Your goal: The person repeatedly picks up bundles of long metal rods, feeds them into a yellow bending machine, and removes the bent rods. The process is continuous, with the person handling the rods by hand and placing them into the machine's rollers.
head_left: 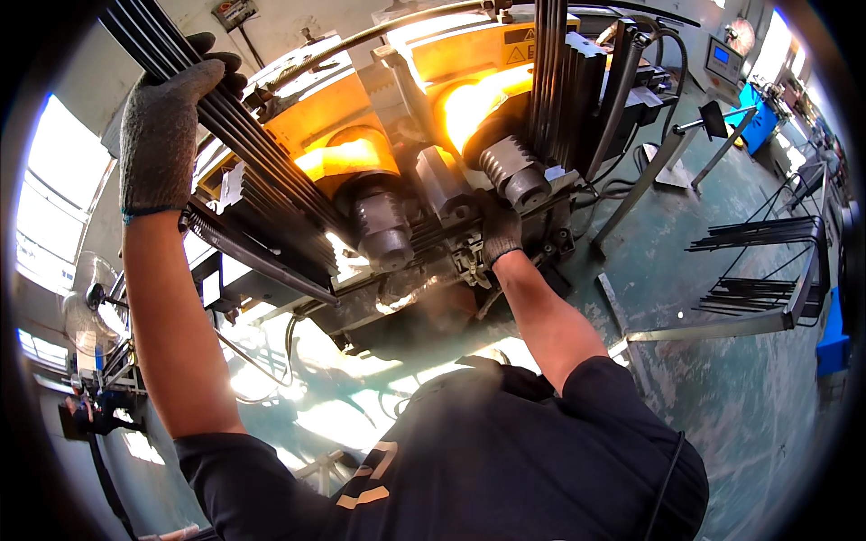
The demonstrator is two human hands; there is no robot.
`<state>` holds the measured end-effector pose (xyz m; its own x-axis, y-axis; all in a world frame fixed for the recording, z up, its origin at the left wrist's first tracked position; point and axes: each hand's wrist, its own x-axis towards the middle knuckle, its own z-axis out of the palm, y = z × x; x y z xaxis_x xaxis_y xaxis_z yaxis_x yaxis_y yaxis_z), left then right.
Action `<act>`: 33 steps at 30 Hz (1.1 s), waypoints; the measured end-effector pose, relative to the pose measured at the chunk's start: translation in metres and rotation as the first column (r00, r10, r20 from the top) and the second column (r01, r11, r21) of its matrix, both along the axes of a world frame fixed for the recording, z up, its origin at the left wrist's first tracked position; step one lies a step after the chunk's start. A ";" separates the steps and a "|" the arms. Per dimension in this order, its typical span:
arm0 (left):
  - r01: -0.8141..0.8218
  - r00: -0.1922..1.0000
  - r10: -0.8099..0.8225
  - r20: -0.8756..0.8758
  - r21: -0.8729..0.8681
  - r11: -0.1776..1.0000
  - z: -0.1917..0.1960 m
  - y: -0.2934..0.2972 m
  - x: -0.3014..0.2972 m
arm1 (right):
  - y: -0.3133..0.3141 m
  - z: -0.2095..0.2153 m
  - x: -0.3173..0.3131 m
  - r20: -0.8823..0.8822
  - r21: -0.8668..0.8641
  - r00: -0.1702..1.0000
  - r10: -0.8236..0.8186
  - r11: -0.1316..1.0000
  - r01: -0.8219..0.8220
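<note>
My left hand (170,126), in a grey knit glove, is closed around a slanting bundle of long dark metal rods (245,135) at the upper left. Those rods run down toward a toothed rack (262,212) on the machine. My right hand (499,227), in a dark glove, reaches into the machine's middle, beside a grey metal block (442,180) and below a ridged metal cylinder (516,171). Its fingers are in shadow and mostly hidden, so its grip cannot be made out. A second ridged cylinder (383,225) sits between the block and the rod bundle.
Yellow machine housings (469,50) glow brightly behind the cylinders. More upright dark rods (548,81) stand in a rack at the right. Farther right are a metal stand (713,332) holding bent dark rods and a control box (722,59). A fan (95,293) stands at the left.
</note>
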<state>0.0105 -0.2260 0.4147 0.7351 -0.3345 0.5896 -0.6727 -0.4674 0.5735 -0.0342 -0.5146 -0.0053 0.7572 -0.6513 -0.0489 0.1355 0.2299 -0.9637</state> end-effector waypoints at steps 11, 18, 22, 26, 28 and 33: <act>-0.029 0.992 0.022 -0.126 -0.053 0.998 0.002 -0.006 -0.009 | 0.000 -0.014 0.003 0.101 0.322 0.995 0.016 0.945 -0.048; 0.284 0.901 -0.358 -0.244 -0.291 0.914 -0.003 -0.021 -0.012 | -0.011 -0.006 -0.004 0.395 0.596 0.907 0.145 0.711 -0.373; 0.366 0.808 -0.523 -0.269 -0.466 0.805 -0.013 0.057 0.081 | -0.002 0.029 -0.018 0.256 0.497 0.947 0.192 0.814 -0.299; 0.009 0.965 -0.072 -0.252 -0.240 0.971 -0.007 -0.006 0.003 | 0.003 0.073 -0.032 -0.036 0.440 0.980 0.197 0.884 -0.161; -0.041 0.972 -0.012 -0.237 -0.219 0.975 -0.003 -0.009 -0.004 | 0.003 0.067 -0.028 -0.038 0.474 0.979 0.200 0.866 -0.159; -0.107 0.977 0.065 -0.204 -0.203 0.973 0.002 -0.017 -0.030 | 0.004 0.091 -0.047 -0.090 0.231 0.946 0.312 0.930 -0.285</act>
<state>-0.0194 -0.2432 0.4166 0.8634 -0.1480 0.4823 -0.5004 -0.3724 0.7816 -0.0812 -0.5102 0.0861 0.8940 -0.3604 -0.2661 -0.0874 0.4424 -0.8926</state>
